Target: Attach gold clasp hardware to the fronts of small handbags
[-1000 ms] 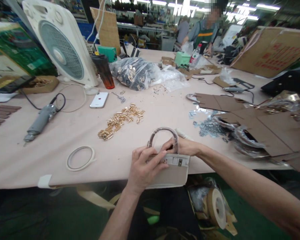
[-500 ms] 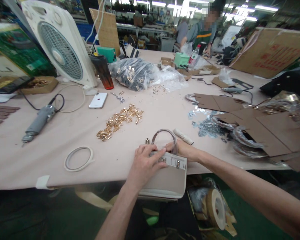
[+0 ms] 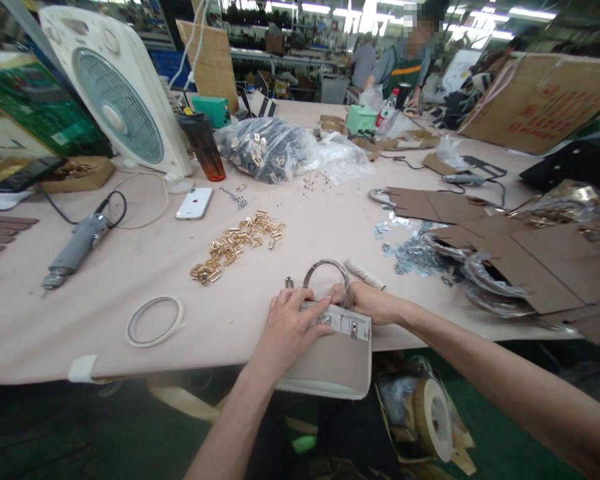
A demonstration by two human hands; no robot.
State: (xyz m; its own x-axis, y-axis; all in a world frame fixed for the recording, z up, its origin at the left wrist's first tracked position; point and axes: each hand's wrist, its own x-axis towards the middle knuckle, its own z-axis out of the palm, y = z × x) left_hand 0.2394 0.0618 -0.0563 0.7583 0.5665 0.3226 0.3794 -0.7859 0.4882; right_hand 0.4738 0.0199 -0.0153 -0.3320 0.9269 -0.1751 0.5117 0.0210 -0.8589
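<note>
A beige boxy handbag (image 3: 337, 363) rests against the table's front edge, with metal fittings along its top strip. Its arched handle (image 3: 327, 265), in clear wrap, stands upright at the far side. My left hand (image 3: 291, 323) grips the top edge, fingers over the back and thumb along the strip. Behind the handle's right end, my right hand (image 3: 373, 301) is curled against the bag's far side; its fingertips are partly hidden. A small metal fitting (image 3: 289, 283) lies just beyond my left hand, and a whitish roll (image 3: 364, 274) beyond my right.
Gold fittings (image 3: 230, 248) are heaped mid-table, with a tape roll (image 3: 155, 321) and an electric screwdriver (image 3: 75, 252) to the left. Silver plates (image 3: 417, 252) and brown bag panels (image 3: 540, 257) lie right. A fan (image 3: 120, 100) stands at back left; a co-worker (image 3: 405, 67) is across the table.
The view has shifted very slightly. Both hands keep their hold at the bag's top, and the bag stays nearly in place.
</note>
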